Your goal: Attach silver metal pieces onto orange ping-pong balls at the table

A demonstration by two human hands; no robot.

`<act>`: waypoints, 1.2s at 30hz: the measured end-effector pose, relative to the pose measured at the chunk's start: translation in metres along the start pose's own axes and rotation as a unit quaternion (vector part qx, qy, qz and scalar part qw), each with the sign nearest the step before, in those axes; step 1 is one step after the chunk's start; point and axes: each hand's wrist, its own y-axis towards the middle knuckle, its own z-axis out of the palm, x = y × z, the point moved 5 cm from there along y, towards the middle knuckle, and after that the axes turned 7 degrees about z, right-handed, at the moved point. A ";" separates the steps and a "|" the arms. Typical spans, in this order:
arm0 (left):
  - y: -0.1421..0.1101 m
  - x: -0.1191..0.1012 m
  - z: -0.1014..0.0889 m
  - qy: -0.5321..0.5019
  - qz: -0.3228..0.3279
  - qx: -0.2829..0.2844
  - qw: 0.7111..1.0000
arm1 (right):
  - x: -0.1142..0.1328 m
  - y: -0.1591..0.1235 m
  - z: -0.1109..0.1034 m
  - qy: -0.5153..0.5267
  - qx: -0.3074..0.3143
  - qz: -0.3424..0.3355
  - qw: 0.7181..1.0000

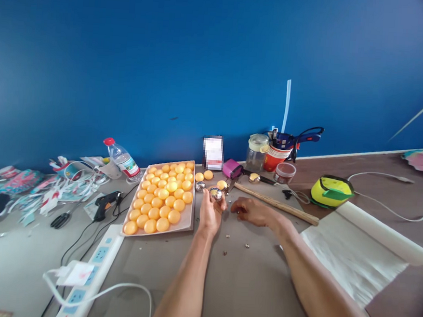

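Here's my left hand, palm up and curled round a silver-trimmed ball at its twelve o'clock; that cradle probably stops it rolling and offers its top to my other side. Over at three o'clock, my right hand hangs low, fingers bunched; whether they pinch anything, I cannot tell! Small metallic bits dot the bench around five o'clock, presumably within easy reach. Now ten o'clock: a shallow box packed with orange balls, its low walls likely keeping them corralled. Swing to one o'clock, a lidded clear jar, contents unclear; at two, red paper cups bristling with blue-handled tools, and just before them a round tub, filling too small to read.
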 end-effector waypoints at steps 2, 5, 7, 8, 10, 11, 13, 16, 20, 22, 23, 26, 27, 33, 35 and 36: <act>0.000 0.001 -0.001 -0.009 -0.010 0.000 1.000 | 0.001 0.001 0.003 -0.023 -0.009 -0.002 1.000; 0.000 0.003 -0.001 -0.011 -0.018 -0.004 1.000 | 0.002 0.002 0.002 -0.029 -0.031 0.015 0.999; 0.000 0.004 0.000 -0.008 -0.022 -0.007 1.000 | 0.004 0.002 -0.001 -0.024 -0.049 0.020 0.998; 0.000 0.004 0.000 -0.006 -0.023 -0.009 1.000 | 0.005 0.001 -0.002 -0.021 -0.057 0.019 0.998; 0.000 0.004 0.000 -0.002 -0.023 -0.008 1.000 | 0.006 0.002 -0.004 -0.017 -0.071 0.008 0.997; 0.000 0.004 0.001 -0.001 -0.022 -0.006 1.000 | 0.006 0.002 -0.004 -0.014 -0.082 0.001 0.997; 0.000 0.004 0.001 0.000 -0.019 -0.002 1.000 | 0.005 0.003 -0.006 0.000 -0.115 -0.010 0.993; 0.000 0.003 0.000 0.000 -0.017 -0.005 1.000 | 0.000 0.006 -0.009 0.046 -0.168 -0.013 0.985; 0.001 0.003 -0.001 -0.004 -0.015 -0.009 1.000 | -0.007 0.007 -0.012 0.097 -0.198 0.009 0.975; 0.000 0.004 -0.001 -0.004 -0.018 -0.009 1.000 | -0.009 0.007 -0.013 0.104 -0.210 0.019 0.972; 0.000 0.004 -0.001 -0.004 -0.018 -0.008 1.000 | -0.009 0.007 -0.013 0.101 -0.219 0.018 0.970; 0.001 0.004 -0.002 -0.004 -0.014 -0.010 1.000 | -0.007 0.007 -0.012 0.067 -0.251 -0.013 0.966; 0.001 0.004 -0.002 -0.006 -0.013 -0.012 1.000 | -0.005 0.008 -0.011 0.053 -0.254 -0.025 0.966; 0.001 0.004 -0.003 -0.007 -0.015 -0.021 1.000 | -0.006 0.008 -0.006 0.035 -0.201 -0.041 0.978; 0.000 0.003 -0.002 -0.008 -0.015 -0.017 1.000 | -0.006 0.006 -0.007 0.037 -0.172 -0.047 0.983; 0.000 0.003 -0.002 -0.009 -0.014 -0.014 1.000 | -0.006 0.005 -0.006 0.032 -0.153 -0.052 0.986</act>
